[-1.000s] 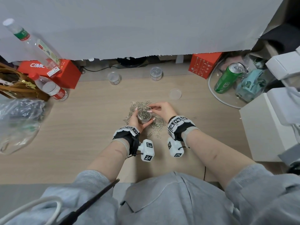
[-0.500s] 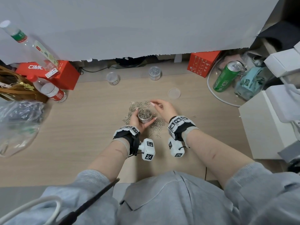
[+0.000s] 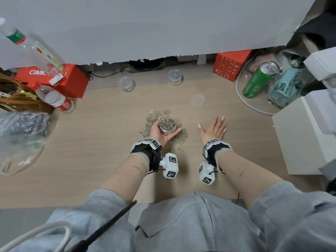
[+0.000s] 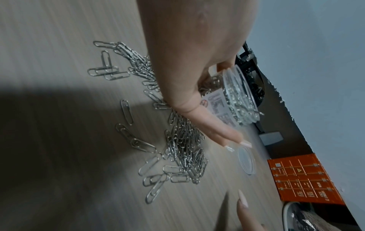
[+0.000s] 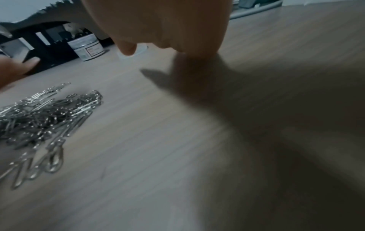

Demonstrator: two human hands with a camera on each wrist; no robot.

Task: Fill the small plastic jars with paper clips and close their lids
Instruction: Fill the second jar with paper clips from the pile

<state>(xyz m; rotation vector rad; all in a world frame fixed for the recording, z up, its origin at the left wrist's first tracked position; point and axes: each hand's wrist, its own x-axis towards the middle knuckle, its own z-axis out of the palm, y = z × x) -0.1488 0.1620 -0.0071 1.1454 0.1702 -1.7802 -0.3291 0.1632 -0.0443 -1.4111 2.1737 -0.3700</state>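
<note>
My left hand [image 3: 160, 132] grips a small clear jar [image 3: 167, 125] full of paper clips, lidless, just above a heap of loose paper clips [image 3: 179, 138] on the wooden table. In the left wrist view the jar [image 4: 235, 96] tilts sideways in my fingers over the clips [image 4: 183, 140]. My right hand [image 3: 214, 129] hovers flat with spread fingers to the right of the heap, holding nothing. A clear round lid [image 3: 198, 100] lies on the table beyond it, also visible as the lid [image 4: 247, 161]. A closed filled jar [image 3: 175, 77] and an empty jar [image 3: 126, 84] stand at the back.
Red boxes [image 3: 60, 80] [image 3: 231, 63], water bottles [image 3: 56, 101], a brown bag and a plastic bag [image 3: 20, 135] crowd the left. A green can [image 3: 259, 80] and white boxes [image 3: 305, 135] stand on the right. A grey backdrop hangs behind.
My right hand has left the jar's mouth, moved right and spread open above the table. The left hand still holds the jar in the same place.
</note>
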